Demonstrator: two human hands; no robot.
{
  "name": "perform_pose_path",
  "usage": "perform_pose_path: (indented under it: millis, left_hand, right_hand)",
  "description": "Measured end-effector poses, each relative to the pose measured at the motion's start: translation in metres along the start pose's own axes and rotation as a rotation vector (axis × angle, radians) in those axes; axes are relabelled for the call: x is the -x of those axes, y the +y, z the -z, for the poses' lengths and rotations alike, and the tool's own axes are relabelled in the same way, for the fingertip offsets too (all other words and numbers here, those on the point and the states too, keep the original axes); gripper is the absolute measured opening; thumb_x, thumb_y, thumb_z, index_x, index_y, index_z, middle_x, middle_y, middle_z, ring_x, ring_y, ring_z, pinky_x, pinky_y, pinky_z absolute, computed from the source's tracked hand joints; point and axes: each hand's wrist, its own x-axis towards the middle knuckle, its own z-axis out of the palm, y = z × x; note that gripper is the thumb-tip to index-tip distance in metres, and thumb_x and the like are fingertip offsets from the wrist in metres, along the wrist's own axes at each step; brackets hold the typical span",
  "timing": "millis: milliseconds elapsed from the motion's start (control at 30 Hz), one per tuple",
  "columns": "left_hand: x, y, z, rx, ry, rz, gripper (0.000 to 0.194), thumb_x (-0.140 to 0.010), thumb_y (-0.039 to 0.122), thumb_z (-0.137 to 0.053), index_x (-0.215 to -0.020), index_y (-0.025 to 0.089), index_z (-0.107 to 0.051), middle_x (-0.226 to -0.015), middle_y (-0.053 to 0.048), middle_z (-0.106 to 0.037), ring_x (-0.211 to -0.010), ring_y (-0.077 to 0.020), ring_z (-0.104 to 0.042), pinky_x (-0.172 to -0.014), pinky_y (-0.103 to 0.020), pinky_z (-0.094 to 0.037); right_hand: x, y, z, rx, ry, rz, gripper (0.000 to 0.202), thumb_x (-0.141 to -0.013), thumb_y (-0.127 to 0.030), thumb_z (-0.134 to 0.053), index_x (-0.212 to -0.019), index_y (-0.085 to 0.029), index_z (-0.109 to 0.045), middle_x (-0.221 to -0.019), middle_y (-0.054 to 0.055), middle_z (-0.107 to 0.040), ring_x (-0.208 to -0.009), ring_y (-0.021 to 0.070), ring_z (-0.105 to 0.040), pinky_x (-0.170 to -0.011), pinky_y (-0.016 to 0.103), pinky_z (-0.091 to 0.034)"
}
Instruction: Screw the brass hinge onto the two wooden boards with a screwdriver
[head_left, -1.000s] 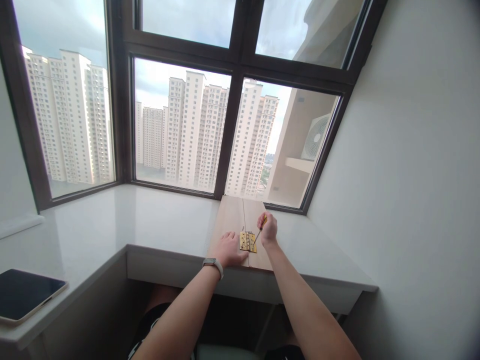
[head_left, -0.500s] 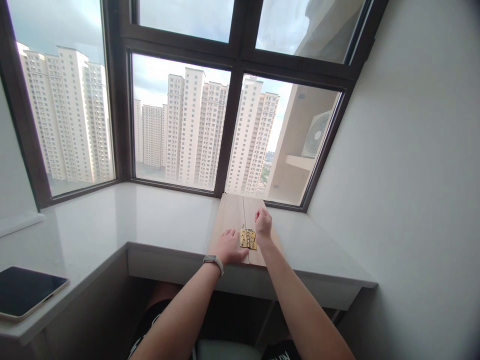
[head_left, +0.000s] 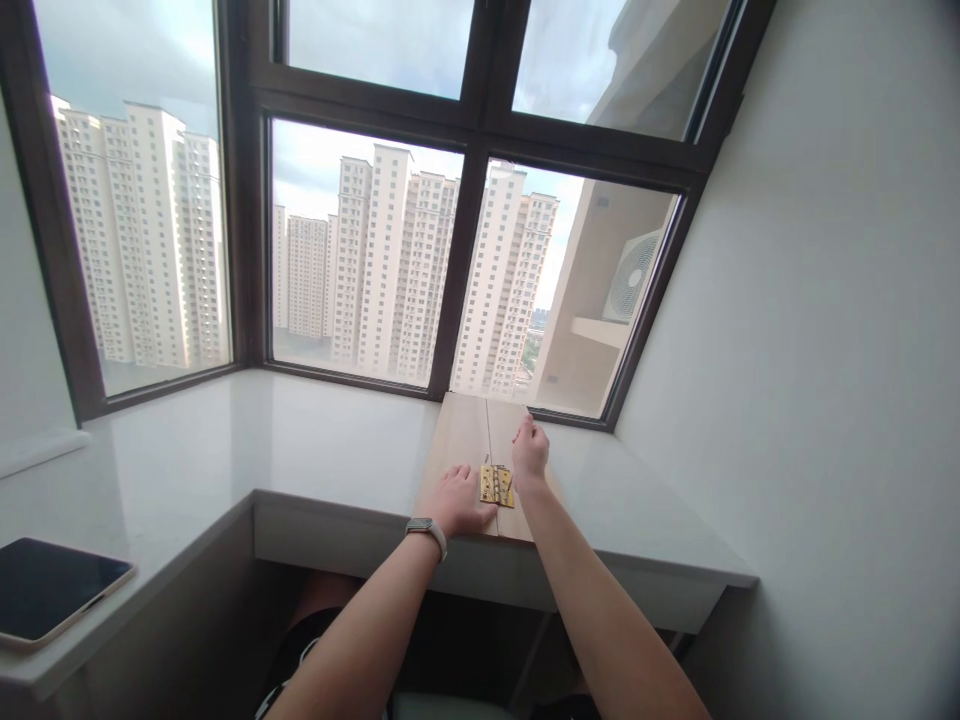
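1. From here I count one left hand [head_left: 454, 502], one right hand [head_left: 532, 455].
2. I see one golden hinge [head_left: 488, 484] and two wooden boards [head_left: 460, 430].
3. There is one wristband [head_left: 429, 528] and one tablet [head_left: 64, 588].
4. I count five window panes [head_left: 360, 260], one air-conditioner unit [head_left: 634, 278].

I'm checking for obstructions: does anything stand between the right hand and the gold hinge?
Nothing visible does. The right hand is curled close by the right edge of the gold hinge. The left hand rests on the wooden board on the opposite side, out of that path. What lies behind the curled fist is hidden.
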Motion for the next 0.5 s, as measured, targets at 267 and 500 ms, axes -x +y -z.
perform_pose_path:
  millis: [267, 500]
  left_hand:
    - [0.0, 0.002, 0.002, -0.001, -0.023, 0.012, 0.075, -0.081, 0.068, -0.049, -0.138, 0.018, -0.054, -0.147, -0.016, -0.052, -0.14, -0.038, -0.039, -0.119, -0.047, -0.025]
    - [0.0, 0.001, 0.0, -0.004, -0.02, 0.008, 0.079, -0.081, 0.069, -0.048, -0.141, 0.018, -0.052, -0.147, -0.015, -0.052, -0.14, -0.036, -0.04, -0.119, -0.044, -0.025]
  right_hand:
    - [-0.004, -0.004, -0.003, -0.095, -0.002, -0.121, 0.045, -0.095, -0.054, -0.041, -0.059, -0.028, -0.041, -0.043, -0.002, -0.041, -0.045, 0.0163, -0.042, -0.046, 0.03, -0.034]
    - [-0.01, -0.007, 0.006, -0.179, -0.054, -0.098, 0.053, -0.093, -0.063, -0.045, -0.057, -0.026, -0.035, -0.047, -0.005, -0.041, -0.041, 0.01, -0.036, -0.042, 0.025, -0.031]
